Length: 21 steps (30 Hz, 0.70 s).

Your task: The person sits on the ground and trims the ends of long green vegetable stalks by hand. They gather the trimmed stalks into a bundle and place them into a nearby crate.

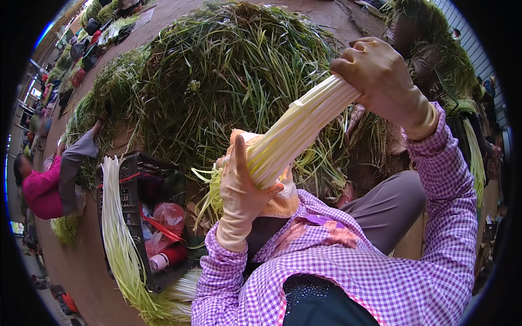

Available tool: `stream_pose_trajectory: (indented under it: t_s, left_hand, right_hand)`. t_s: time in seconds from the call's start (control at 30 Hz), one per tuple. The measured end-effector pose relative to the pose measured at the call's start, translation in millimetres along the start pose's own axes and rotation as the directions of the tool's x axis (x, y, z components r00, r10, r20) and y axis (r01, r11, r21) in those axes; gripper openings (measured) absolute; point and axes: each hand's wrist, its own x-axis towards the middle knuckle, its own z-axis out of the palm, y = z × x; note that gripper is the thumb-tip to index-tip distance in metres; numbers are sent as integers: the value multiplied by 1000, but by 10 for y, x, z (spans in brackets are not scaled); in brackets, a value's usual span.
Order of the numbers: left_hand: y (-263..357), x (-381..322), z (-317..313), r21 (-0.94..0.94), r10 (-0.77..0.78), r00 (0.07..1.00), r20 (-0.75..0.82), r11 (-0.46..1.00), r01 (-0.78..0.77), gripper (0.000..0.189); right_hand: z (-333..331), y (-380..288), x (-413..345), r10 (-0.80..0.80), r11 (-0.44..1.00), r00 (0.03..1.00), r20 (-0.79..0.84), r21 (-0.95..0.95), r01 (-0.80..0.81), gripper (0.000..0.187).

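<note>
A thick bundle of pale, blanched stalks (304, 126), perhaps garlic chives, runs slantwise between my two gloved hands. My right hand (373, 77) is closed around its white upper end. At the lower, yellow-green part, my left hand (244, 179) cradles the stalks, thumb and fingers on either side. Loose yellow leaf ends (210, 187) hang out beyond the left hand. An orange and white towel (283, 199) lies over my lap beneath the bundle. Both rubber gloves are cream-coloured and stained.
A large heap of green leafy stalks (232, 69) rises before me. At left stands a black plastic crate (126, 203) holding a pink-capped bottle (159, 262) and red bags, with another pale bundle (118, 228) draped over its side. A person in pink (43, 187) sits further left.
</note>
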Motion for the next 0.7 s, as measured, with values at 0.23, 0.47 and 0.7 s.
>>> stream_pose_trajectory:
  t_s: [0.23, 0.47, 0.7]
  left_hand:
    - [-80, 231, -616, 21, 28, 962, 271, 999, -35, 124]
    - [489, 1139, -249, -45, 434, 901, -23, 900, -434, 36]
    - [596, 1312, -191, -492, 127, 991, 32, 865, -95, 9]
  right_hand:
    - [2, -35, -26, 45, 995, 991, 126, 84, -56, 39]
    - [132, -7, -312, 54, 988, 995, 86, 138, -66, 24]
    - [386, -61, -792, 214, 923, 941, 261, 261, -283, 18]
